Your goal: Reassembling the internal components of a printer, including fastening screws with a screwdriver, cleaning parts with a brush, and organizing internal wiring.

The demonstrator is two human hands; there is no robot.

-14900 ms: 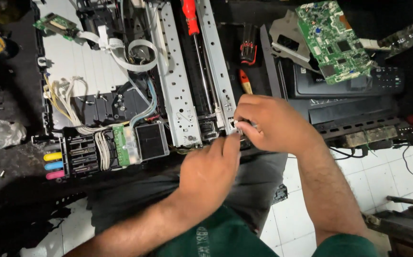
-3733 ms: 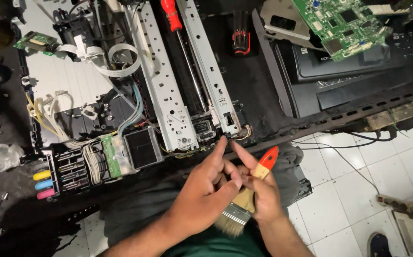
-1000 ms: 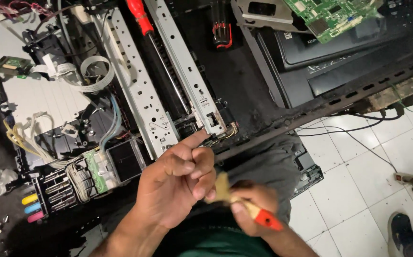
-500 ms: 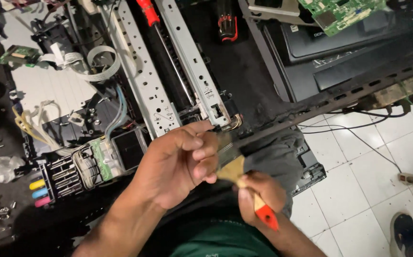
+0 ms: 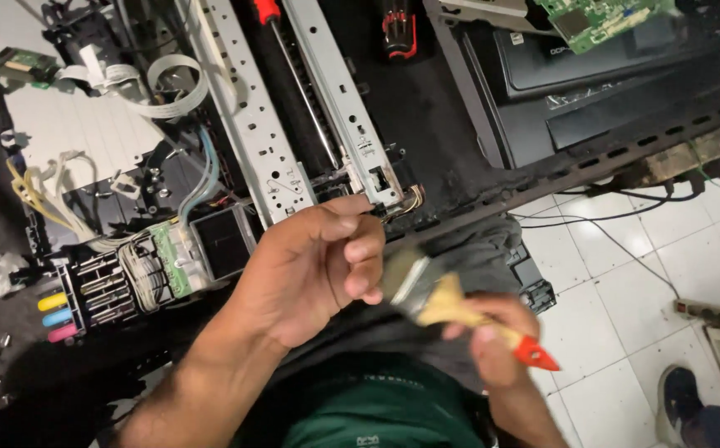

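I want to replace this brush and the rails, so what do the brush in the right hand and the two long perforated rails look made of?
Paintbrush: handle looks like pale bare wood with a glossy red tip, probably paint; a shiny band, likely metal, clamps the bristles, too blurred to judge. Perforated rails: dull silver-grey with punched holes and folded edges, apparently stamped sheet steel.

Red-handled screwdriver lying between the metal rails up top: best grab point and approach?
Grip the red handle, probably from above. The thin shaft lies low between the two perforated metal rails, leaving little finger room, while the handle is thick and stands clear at the far end. It is partly cut off by the frame edge.
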